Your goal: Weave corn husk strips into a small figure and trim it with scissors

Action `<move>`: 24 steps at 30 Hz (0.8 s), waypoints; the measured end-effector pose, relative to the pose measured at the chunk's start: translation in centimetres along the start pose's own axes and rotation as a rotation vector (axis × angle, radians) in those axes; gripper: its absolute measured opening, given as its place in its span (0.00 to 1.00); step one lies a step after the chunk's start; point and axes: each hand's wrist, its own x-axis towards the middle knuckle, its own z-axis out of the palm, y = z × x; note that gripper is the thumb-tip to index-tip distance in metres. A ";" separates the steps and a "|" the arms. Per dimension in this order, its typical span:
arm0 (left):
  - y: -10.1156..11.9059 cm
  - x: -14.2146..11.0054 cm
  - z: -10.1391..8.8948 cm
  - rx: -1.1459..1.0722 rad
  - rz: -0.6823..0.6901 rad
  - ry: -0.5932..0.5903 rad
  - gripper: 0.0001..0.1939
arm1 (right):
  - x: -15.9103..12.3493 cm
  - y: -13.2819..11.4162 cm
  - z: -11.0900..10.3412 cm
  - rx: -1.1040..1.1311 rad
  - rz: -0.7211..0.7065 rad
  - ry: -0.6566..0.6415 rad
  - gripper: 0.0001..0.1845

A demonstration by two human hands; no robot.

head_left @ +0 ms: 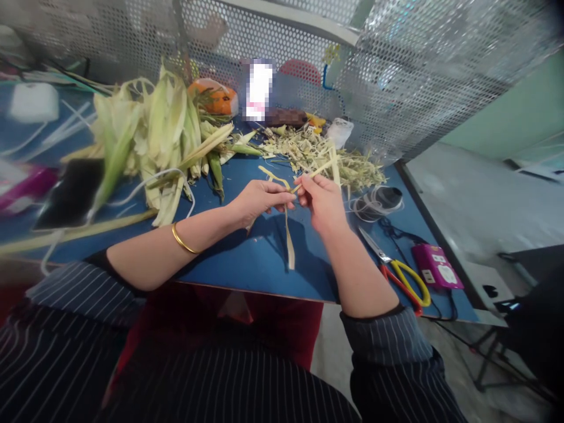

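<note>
Looks like a small handicraft workshop or craft corner. Centers on a blue worktable [311,252], backed at twelve o'clock by a perforated panel [247,35]. Holds bunched corn husks [165,123] at ten o'clock and a loose pile of shredded plant scraps [308,150] at one o'clock. Has a dark spool [374,204] wound with pale cord at three o'clock, then scissors [396,273] with red and yellow handles at four. Gives onto plain gray floor [467,188] past the table's edge at three o'clock.

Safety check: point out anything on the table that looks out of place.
The metal scissors with red and yellow handles lie close to the front edge of the blue table, where a sleeve could catch them. White cord lies in loose, untidy loops around the black spool.
</note>
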 end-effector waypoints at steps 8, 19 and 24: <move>0.2 -0.2 0.4 -0.112 -0.126 -0.005 0.06 | 1.4 1.1 -1.3 0.046 -0.042 0.093 0.15; 1.0 -0.4 0.0 -0.174 -0.137 -0.038 0.06 | 1.9 1.6 -0.8 0.103 0.041 0.167 0.13; 1.0 0.5 -1.2 -0.360 -0.071 0.035 0.05 | 1.5 1.1 -0.5 -0.003 0.066 0.273 0.07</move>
